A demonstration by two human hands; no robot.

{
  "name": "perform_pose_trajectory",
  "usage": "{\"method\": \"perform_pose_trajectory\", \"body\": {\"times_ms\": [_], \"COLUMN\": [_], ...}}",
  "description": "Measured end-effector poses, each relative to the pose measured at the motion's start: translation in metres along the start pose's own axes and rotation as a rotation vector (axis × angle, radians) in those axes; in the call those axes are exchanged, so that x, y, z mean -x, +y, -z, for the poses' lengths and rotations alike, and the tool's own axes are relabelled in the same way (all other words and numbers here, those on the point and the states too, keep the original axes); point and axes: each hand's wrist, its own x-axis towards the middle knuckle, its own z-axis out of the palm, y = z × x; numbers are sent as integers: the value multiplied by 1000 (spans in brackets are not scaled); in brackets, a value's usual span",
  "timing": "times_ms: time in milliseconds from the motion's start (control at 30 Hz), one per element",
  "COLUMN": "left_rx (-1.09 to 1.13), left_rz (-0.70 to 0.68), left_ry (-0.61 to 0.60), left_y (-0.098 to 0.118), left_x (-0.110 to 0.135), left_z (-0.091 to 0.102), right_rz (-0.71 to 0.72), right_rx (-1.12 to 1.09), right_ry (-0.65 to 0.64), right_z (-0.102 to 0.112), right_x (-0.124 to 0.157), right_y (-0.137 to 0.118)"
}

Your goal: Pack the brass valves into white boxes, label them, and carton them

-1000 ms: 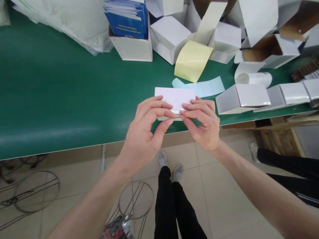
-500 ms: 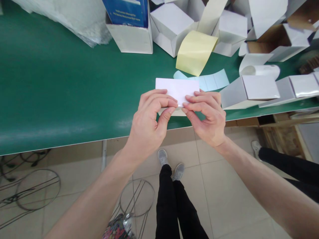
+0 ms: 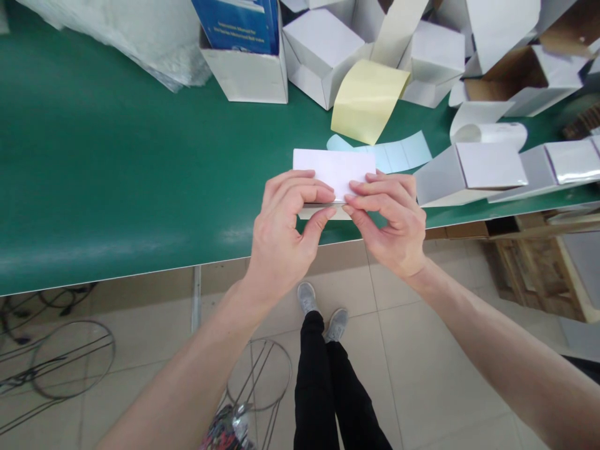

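Note:
A small white cardboard box (image 3: 335,165) lies at the front edge of the green table, its flat top facing up. My left hand (image 3: 290,219) is closed on its near left part, fingers over the top and thumb low at the front edge. From the other side my right hand (image 3: 391,215) grips the same box, fingertips on the top and thumb at the front. The fingertips of both hands almost meet at the middle of the front seam. Just behind the box lies a pale blue strip of labels (image 3: 400,153).
A yellow backing sheet (image 3: 368,100) curls behind the labels. White boxes (image 3: 490,165) stand at right, with open boxes (image 3: 323,44) behind. Blue manuals (image 3: 244,25) fill a box at the back, beside plastic bags (image 3: 131,31). A wire-frame stool (image 3: 260,375) is below the green table (image 3: 140,187).
My left thumb has shifted slightly along the box's front edge. The box stays in place between my hands. At far right, another person's legs have moved mostly out of view.

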Motion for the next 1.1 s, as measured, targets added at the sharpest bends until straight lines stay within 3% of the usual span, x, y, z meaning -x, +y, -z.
{"method": "perform_pose_trajectory", "body": {"times_ms": [133, 367, 567, 833, 1100], "left_rx": [-15, -74, -93, -270, -352], "left_rz": [-24, -170, -341, -500, -405], "left_ry": [65, 270, 343, 266, 163], "left_y": [-3, -17, -38, -50, -47], "left_x": [1, 8, 17, 15, 10], "left_z": [-8, -17, -30, -21, -11], "right_rz": [8, 18, 20, 11, 7], "right_rx": [-13, -11, -8, 2, 40], "right_ry": [9, 5, 0, 3, -1], "right_z": [0, 1, 1, 0, -2], "right_x": [0, -1, -2, 1, -3], "right_y": [0, 1, 2, 2, 1]}}
